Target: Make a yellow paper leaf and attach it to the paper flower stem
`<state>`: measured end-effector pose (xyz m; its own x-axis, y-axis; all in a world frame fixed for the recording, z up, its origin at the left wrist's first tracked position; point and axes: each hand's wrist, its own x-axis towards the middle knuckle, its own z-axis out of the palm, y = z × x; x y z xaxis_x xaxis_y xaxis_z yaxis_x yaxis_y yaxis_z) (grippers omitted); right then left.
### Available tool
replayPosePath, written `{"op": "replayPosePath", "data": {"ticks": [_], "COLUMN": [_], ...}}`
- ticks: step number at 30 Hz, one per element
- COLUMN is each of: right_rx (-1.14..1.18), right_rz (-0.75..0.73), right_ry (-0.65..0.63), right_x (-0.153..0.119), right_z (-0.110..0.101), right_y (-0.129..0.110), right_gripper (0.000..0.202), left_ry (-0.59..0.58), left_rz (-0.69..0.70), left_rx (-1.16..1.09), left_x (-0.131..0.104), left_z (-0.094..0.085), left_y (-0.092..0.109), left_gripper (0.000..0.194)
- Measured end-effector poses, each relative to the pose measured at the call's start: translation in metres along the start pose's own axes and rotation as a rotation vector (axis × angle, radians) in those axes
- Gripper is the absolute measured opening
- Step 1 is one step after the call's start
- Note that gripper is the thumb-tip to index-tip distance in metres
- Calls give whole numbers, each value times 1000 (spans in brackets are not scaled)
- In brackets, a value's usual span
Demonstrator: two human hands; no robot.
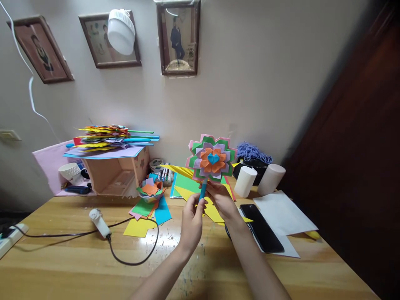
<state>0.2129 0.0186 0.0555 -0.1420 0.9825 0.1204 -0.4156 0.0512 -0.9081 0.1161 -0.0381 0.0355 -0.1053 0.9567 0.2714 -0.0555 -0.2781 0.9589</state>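
A layered paper flower (213, 158) stands upright in front of me, with pink, green, lilac and orange petals and a blue heart-shaped centre. Its blue paper stem (203, 190) is gripped low down by my left hand (191, 221), thumb along it. My right hand (222, 201) closes its fingers at the top of the stem, just under the petals; some fingertips are hidden behind the flower. Pleated yellow paper (178, 170) sticks out from behind the flower on the left; whether it is attached I cannot tell.
Coloured paper scraps (146, 206), yellow sheets (215, 212), a black phone (261, 227) and white paper (286, 212) lie on the wooden table (93, 275). A looped cable (131, 264) runs left. Behind stand a pink box (109, 175) topped with paper flowers (103, 137) and white rolls (246, 182).
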Motion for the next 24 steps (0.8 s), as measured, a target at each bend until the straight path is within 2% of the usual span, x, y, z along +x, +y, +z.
{"op": "replayPosePath", "data": {"ticks": [4, 10, 17, 21, 24], "right_rx": [79, 152, 149, 49, -196], "right_rz": [16, 75, 9, -38, -118], "right_ry": [37, -59, -73, 37, 229], "right_x": [0, -3, -5, -1, 5], "right_z": [5, 7, 6, 6, 1], "right_y": [3, 3, 0, 3, 6], "right_gripper": [24, 23, 16, 20, 24], "left_ry": [10, 45, 56, 57, 92], "left_rz": [-12, 2, 2, -23, -42], "left_rx": [-3, -19, -28, -67, -137], "left_x": [-2, -3, -1, -1, -1], "left_z": [0, 3, 2, 1, -2], "left_y": [-1, 0, -1, 0, 3], "left_gripper": [22, 22, 20, 22, 23]}}
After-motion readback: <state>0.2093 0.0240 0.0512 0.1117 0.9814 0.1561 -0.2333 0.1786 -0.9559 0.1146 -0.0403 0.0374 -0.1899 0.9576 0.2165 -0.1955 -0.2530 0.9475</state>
